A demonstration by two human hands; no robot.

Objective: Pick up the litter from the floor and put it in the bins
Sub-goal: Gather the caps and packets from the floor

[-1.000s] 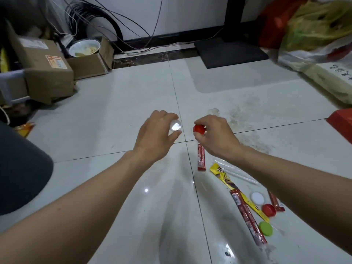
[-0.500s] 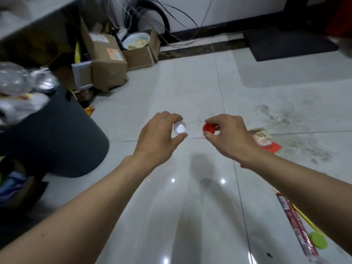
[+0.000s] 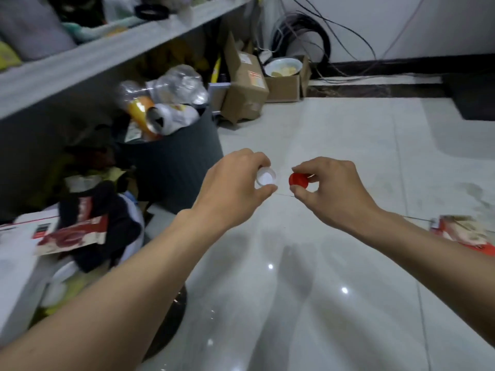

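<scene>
Most of the view is a glossy pale tiled floor [image 3: 334, 135], running from the near edge to a white wall with a dark skirting at the far side. A long grey shelf [image 3: 107, 57] slants across the far left, loaded with blurred things. Under its edge stands a dark round bin [image 3: 176, 167], heaped above the rim with clear plastic bottles [image 3: 179, 81] and a dented drinks can [image 3: 171, 117]. At the near left sits a low white container [image 3: 16, 263], perhaps a second bin, though blur makes that hard to judge; a red-and-white packet [image 3: 71, 236] lies on the dark stuff piled over it. Beyond the dark bin, against the far wall, are a tall cardboard box [image 3: 245, 84] and a lower open box [image 3: 284, 88] carrying a white bowl [image 3: 284, 66], with a coil of black cable [image 3: 302, 30] behind them. A dark mat [image 3: 474, 97] lies at the far right.

Both bare forearms reach forward over the floor, just right of the dark bin. The left hand [image 3: 230, 194] pinches a white cap [image 3: 265, 179] between thumb and curled fingers, its hollow side turned towards the camera. The right hand [image 3: 334, 194] pinches a red cap [image 3: 298, 180] the same way, thumb below, fingers above. The two caps are held in the air, near each other but apart, and neither is over the bin's opening. A crumpled red wrapper [image 3: 463, 232] lies on the floor at the right, partly behind the right forearm.
</scene>
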